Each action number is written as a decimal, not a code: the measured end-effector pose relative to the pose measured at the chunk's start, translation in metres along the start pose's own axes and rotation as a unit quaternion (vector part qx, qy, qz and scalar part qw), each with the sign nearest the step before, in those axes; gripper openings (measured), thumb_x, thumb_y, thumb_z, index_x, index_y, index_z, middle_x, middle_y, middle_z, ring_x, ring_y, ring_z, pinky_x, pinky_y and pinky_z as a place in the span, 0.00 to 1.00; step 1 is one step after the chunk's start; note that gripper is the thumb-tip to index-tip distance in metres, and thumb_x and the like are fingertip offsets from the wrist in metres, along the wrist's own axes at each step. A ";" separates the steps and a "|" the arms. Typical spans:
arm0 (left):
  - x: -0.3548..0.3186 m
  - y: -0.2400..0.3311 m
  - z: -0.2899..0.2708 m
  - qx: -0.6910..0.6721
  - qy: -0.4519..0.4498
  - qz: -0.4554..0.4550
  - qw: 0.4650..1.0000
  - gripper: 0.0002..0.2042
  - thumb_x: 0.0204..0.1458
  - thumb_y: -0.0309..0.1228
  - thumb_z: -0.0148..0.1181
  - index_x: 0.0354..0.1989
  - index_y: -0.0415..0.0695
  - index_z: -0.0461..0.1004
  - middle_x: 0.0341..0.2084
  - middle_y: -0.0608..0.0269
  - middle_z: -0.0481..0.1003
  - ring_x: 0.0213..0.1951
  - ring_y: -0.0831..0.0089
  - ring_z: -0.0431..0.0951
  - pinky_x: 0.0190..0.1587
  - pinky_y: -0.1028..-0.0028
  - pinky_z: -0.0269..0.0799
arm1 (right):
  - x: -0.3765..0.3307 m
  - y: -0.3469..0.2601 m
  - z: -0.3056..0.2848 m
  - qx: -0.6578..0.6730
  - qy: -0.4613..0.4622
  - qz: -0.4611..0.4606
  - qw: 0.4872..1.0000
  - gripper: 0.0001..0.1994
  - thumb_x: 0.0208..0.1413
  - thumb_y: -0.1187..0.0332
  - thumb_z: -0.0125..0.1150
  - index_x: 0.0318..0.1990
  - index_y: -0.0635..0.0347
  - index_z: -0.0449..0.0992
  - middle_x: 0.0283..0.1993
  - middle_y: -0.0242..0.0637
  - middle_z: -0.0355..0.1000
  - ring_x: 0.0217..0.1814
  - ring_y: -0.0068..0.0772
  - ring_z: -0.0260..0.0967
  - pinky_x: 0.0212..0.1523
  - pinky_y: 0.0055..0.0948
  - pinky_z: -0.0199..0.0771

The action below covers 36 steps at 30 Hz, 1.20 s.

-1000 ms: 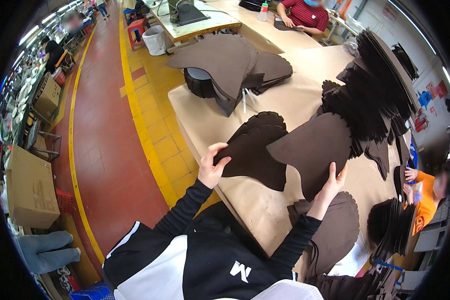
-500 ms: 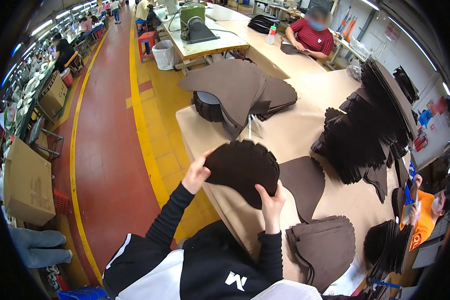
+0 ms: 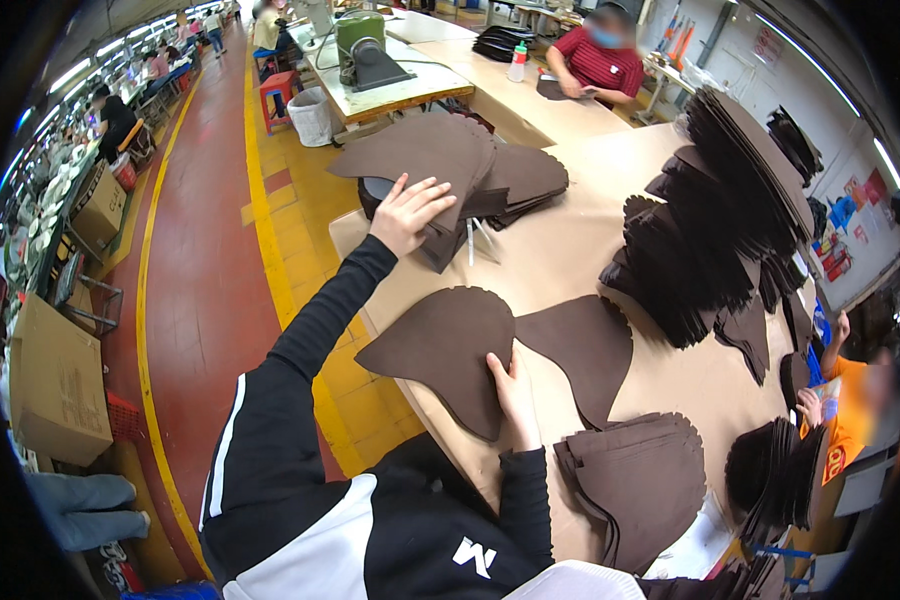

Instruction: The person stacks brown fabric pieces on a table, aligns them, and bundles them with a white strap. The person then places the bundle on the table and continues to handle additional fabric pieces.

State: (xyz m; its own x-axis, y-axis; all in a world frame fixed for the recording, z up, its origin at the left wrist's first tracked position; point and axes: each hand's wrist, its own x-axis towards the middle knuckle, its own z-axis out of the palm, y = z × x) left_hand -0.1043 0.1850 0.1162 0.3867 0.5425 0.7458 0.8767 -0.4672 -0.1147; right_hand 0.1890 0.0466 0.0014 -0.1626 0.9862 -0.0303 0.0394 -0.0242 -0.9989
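Note:
My left hand (image 3: 410,215) lies with its fingers stretched on the top of a pile of brown cut sheet pieces (image 3: 420,155), at the far left of the table. My right hand (image 3: 515,395) grips the right edge of a single brown cut piece (image 3: 440,345), its thumb on top; the other fingers are partly hidden. This piece has a broad rounded end and a narrow tip to the left, with its smooth side up. Just right of it another brown cut piece (image 3: 590,345) with a notched edge lies flat on the table.
A neat stack of brown pieces (image 3: 645,480) sits nearer me on the right. Tall dark stacks (image 3: 710,230) lean farther right. A co-worker in red (image 3: 605,65) sits across the table (image 3: 550,245); another in orange (image 3: 850,420) is at the right. An aisle (image 3: 215,230) runs along the left.
My left hand has let go of the held piece and moved up and forward onto the far pile. The piece has turned from its dark side to its lighter brown side, still in my right hand.

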 end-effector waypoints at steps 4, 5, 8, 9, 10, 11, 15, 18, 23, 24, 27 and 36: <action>0.017 -0.017 -0.018 -0.070 0.119 -0.019 0.990 0.26 0.35 0.26 0.69 0.50 0.49 0.76 0.49 0.65 0.78 0.53 0.65 0.77 0.61 0.57 0.67 | -0.013 -0.057 0.010 -0.059 0.072 0.086 0.992 0.28 0.59 0.66 0.62 0.64 0.66 0.63 0.58 0.51 0.71 0.60 0.37 0.68 0.61 0.31 0.65; 0.028 -0.017 -0.025 -0.092 0.151 -0.023 0.984 0.25 0.38 0.30 0.71 0.50 0.47 0.76 0.48 0.64 0.78 0.52 0.64 0.78 0.60 0.57 0.68 | -0.015 -0.057 0.014 -0.100 0.132 0.010 0.986 0.28 0.58 0.66 0.63 0.64 0.64 0.64 0.58 0.49 0.70 0.61 0.37 0.67 0.62 0.32 0.64; 0.045 -0.006 -0.055 -0.128 0.197 0.001 0.972 0.25 0.38 0.32 0.74 0.48 0.42 0.76 0.46 0.57 0.79 0.49 0.58 0.79 0.56 0.60 0.72 | -0.013 -0.060 0.010 -0.207 0.109 -0.211 0.949 0.31 0.57 0.63 0.65 0.66 0.60 0.62 0.65 0.43 0.64 0.69 0.41 0.57 0.68 0.39 0.57; 0.045 0.005 -0.064 -0.153 0.205 0.008 0.967 0.25 0.38 0.31 0.74 0.48 0.41 0.76 0.46 0.55 0.79 0.48 0.57 0.79 0.54 0.61 0.72 | -0.015 -0.069 0.009 -0.044 0.026 -0.178 0.983 0.33 0.58 0.59 0.64 0.68 0.58 0.60 0.67 0.42 0.62 0.71 0.42 0.54 0.70 0.42 0.54; 0.046 0.021 -0.072 -0.162 0.207 0.077 0.962 0.23 0.39 0.29 0.72 0.48 0.40 0.76 0.45 0.54 0.79 0.47 0.57 0.80 0.50 0.63 0.72 | -0.022 -0.085 0.016 0.280 -0.059 -0.068 0.956 0.36 0.60 0.50 0.59 0.71 0.55 0.55 0.68 0.42 0.60 0.71 0.44 0.54 0.71 0.46 0.53; 0.043 0.045 -0.080 -0.186 0.177 0.122 0.959 0.20 0.42 0.27 0.69 0.47 0.43 0.77 0.45 0.57 0.79 0.48 0.61 0.79 0.48 0.65 0.71 | -0.022 -0.088 0.013 0.404 -0.116 -0.041 0.906 0.37 0.60 0.48 0.58 0.71 0.54 0.54 0.69 0.44 0.59 0.71 0.44 0.54 0.71 0.47 0.53; -0.023 0.149 -0.097 -0.201 -0.010 0.281 0.938 0.13 0.53 0.30 0.58 0.47 0.56 0.78 0.51 0.71 0.77 0.52 0.74 0.77 0.52 0.72 0.67 | -0.025 -0.079 0.000 0.631 -0.158 0.100 0.753 0.28 0.59 0.56 0.60 0.62 0.61 0.64 0.59 0.49 0.68 0.59 0.41 0.68 0.59 0.42 0.70; -0.070 0.199 -0.082 -0.260 -0.063 0.264 0.927 0.14 0.53 0.30 0.57 0.49 0.58 0.78 0.52 0.78 0.77 0.53 0.80 0.76 0.52 0.76 0.66 | -0.035 -0.087 -0.013 0.457 0.008 0.268 0.848 0.13 0.51 0.71 0.64 0.43 0.67 0.75 0.38 0.40 0.77 0.38 0.35 0.76 0.40 0.29 0.79; -0.046 0.207 -0.091 -0.248 -0.133 0.293 0.914 0.16 0.54 0.32 0.58 0.51 0.60 0.78 0.57 0.79 0.73 0.58 0.79 0.70 0.59 0.74 0.60 | -0.034 -0.082 -0.035 0.455 0.026 0.210 0.865 0.16 0.47 0.73 0.65 0.45 0.67 0.75 0.40 0.41 0.77 0.37 0.34 0.76 0.42 0.30 0.79; -0.040 0.202 -0.092 -0.261 -0.129 0.286 0.913 0.18 0.52 0.38 0.63 0.52 0.62 0.77 0.60 0.78 0.70 0.63 0.73 0.64 0.62 0.68 0.58 | -0.037 -0.089 -0.040 0.458 0.037 0.197 0.866 0.16 0.46 0.73 0.65 0.45 0.67 0.75 0.40 0.42 0.76 0.37 0.35 0.76 0.42 0.30 0.79; -0.030 0.170 -0.100 -0.314 -0.089 0.163 0.931 0.24 0.44 0.42 0.72 0.53 0.58 0.76 0.60 0.67 0.70 0.64 0.56 0.63 0.64 0.59 0.57 | -0.041 -0.102 -0.073 0.379 0.113 0.107 0.912 0.25 0.40 0.74 0.66 0.50 0.70 0.71 0.42 0.47 0.75 0.41 0.43 0.75 0.46 0.38 0.79; 0.064 0.106 -0.014 -0.341 -0.114 -0.058 0.931 0.17 0.50 0.24 0.62 0.50 0.40 0.73 0.50 0.52 0.74 0.55 0.58 0.73 0.57 0.66 0.68 | -0.032 -0.017 -0.153 0.367 0.310 0.051 0.876 0.24 0.50 0.71 0.61 0.57 0.62 0.69 0.49 0.43 0.73 0.48 0.39 0.73 0.49 0.32 0.75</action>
State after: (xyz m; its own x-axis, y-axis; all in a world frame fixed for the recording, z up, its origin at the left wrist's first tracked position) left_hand 0.0096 0.1601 0.1605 0.4198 0.7146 0.5596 0.5601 -0.6891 0.4598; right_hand 0.3448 0.0408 0.0250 0.3801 0.8667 -0.3230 -0.6591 0.0088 -0.7520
